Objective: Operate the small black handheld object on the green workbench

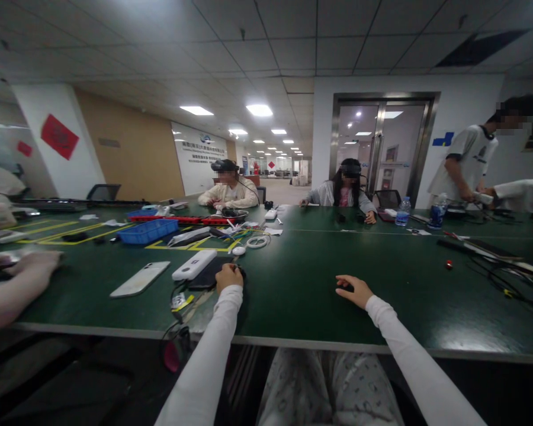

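My left hand (230, 277) rests on the green table (288, 296) with its fingers curled in. A small dark thing shows at its fingertips, too hidden to name. Just left of that hand lie a flat black item (209, 273) and a white power bank (194, 264) partly over it. Farther left is a white smartphone (140, 278), back up. To the right, my right hand (354, 291) lies on the tabletop, fingers loosely bent and apart, with nothing visible held in it. Dark shadow fills the space beneath its palm.
Beyond my left hand are a coiled white cable (257, 242), a blue tray (147, 232) and loose wires. Black cables (506, 278) and a small red object (448, 264) lie at right. Water bottles (402, 212) stand farther back. Another person's arm (22, 290) reaches in at left.
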{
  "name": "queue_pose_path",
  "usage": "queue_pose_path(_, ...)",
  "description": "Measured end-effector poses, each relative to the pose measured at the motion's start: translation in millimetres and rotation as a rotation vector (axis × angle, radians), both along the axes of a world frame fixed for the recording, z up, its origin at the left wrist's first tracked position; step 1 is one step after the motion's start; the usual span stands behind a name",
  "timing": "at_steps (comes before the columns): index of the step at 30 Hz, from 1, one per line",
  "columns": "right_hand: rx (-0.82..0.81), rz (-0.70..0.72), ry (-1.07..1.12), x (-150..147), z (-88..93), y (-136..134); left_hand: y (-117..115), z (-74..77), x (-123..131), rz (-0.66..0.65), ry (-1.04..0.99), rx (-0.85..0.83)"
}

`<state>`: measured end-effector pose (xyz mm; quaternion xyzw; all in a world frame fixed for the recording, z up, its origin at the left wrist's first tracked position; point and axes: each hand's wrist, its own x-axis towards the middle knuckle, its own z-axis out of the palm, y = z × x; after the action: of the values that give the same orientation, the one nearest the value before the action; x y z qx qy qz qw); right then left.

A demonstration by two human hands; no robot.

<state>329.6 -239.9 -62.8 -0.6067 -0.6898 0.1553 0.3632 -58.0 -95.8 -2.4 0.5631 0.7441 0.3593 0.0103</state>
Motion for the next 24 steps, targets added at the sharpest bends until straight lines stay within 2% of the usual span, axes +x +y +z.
queue_pose_path(6,-0.012,0.004,-0.019,-1.0,3.8,-2.5,-3.6,2.6,1.3,0.035,0.075,-0.018)
queue_pose_path(24,-0.010,-0.004,-0.035,-3.7,8.4,-4.5,-3.1,-0.7,2.2,-0.010,0.160,-0.094)
